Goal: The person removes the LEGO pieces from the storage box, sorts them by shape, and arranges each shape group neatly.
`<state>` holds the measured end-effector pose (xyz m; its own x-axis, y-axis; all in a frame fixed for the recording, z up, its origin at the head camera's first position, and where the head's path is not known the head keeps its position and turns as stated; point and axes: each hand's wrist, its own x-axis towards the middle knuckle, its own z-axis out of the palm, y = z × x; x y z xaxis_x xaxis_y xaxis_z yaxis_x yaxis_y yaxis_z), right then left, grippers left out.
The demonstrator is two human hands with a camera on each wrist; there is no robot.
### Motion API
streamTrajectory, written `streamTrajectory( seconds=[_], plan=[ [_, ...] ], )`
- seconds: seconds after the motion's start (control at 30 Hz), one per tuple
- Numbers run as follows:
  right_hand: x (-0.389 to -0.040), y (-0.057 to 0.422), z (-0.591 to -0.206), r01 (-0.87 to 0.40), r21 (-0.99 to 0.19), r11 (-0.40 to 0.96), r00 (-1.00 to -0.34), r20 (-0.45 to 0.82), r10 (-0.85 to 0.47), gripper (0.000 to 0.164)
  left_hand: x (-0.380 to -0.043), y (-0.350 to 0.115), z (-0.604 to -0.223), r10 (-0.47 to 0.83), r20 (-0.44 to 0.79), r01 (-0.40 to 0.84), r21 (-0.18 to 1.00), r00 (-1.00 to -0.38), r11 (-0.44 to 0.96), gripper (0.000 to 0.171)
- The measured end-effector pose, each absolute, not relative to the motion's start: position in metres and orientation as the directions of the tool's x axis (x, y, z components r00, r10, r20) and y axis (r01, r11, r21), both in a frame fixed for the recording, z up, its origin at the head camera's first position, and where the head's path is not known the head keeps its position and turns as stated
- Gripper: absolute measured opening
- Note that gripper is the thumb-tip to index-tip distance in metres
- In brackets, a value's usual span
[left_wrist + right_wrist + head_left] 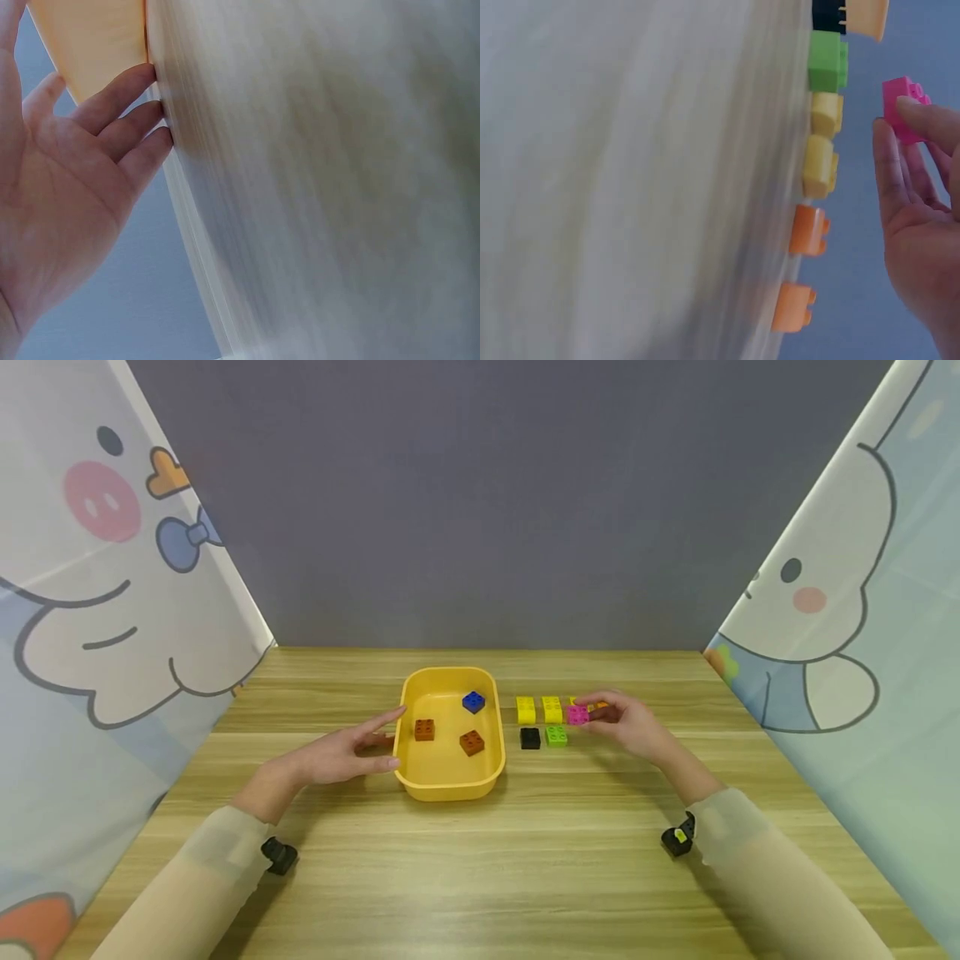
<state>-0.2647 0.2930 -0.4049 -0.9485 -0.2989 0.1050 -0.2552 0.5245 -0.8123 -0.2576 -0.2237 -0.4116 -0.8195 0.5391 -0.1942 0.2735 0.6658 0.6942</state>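
A pink toy brick [577,715] is pinched between the thumb and fingers of my right hand [626,725]. The right wrist view shows this pink brick [900,105] raised off the tabletop. My left hand [337,755] is at the left side of a yellow plastic tray [450,792], its fingers spread and extended at the wall. Inside the tray lie a blue brick [473,702] and two brown bricks, one at the left [424,730] and one nearer the right wall [472,743].
Right of the tray stand yellow bricks [526,710], a black brick [530,738] and a green brick [557,736]. Orange bricks [808,230] show in the right wrist view; my right hand partly covers that end in the head view. A grey panel [480,527] rises behind the wooden table [480,877].
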Motion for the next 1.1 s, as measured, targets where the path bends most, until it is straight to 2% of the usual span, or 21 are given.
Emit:
streamTrajectory(
  seconds=[0.2, 0.43, 1.1],
  plan=[
    [-0.264, 0.303, -0.408, -0.202, -0.771, 0.604, -0.954, 0.015, -0.300, 0.039, -0.257, -0.224, -0.410, 0.539, -0.197, 0.271, 0.696, -0.819, 0.665, 0.095],
    [-0.265, 0.307, -0.413, -0.197, -0.645, 0.738, -0.949, -0.063, -0.309, 0.035, -0.257, -0.224, -0.410, 0.536, -0.201, 0.268, 0.694, -0.820, 0.668, 0.094],
    [-0.267, 0.308, -0.419, -0.172, -0.627, 0.760, -0.960, -0.068, -0.273, 0.042, -0.258, -0.224, -0.413, 0.534, -0.195, 0.266, 0.698, -0.823, 0.665, 0.093]
  ],
)
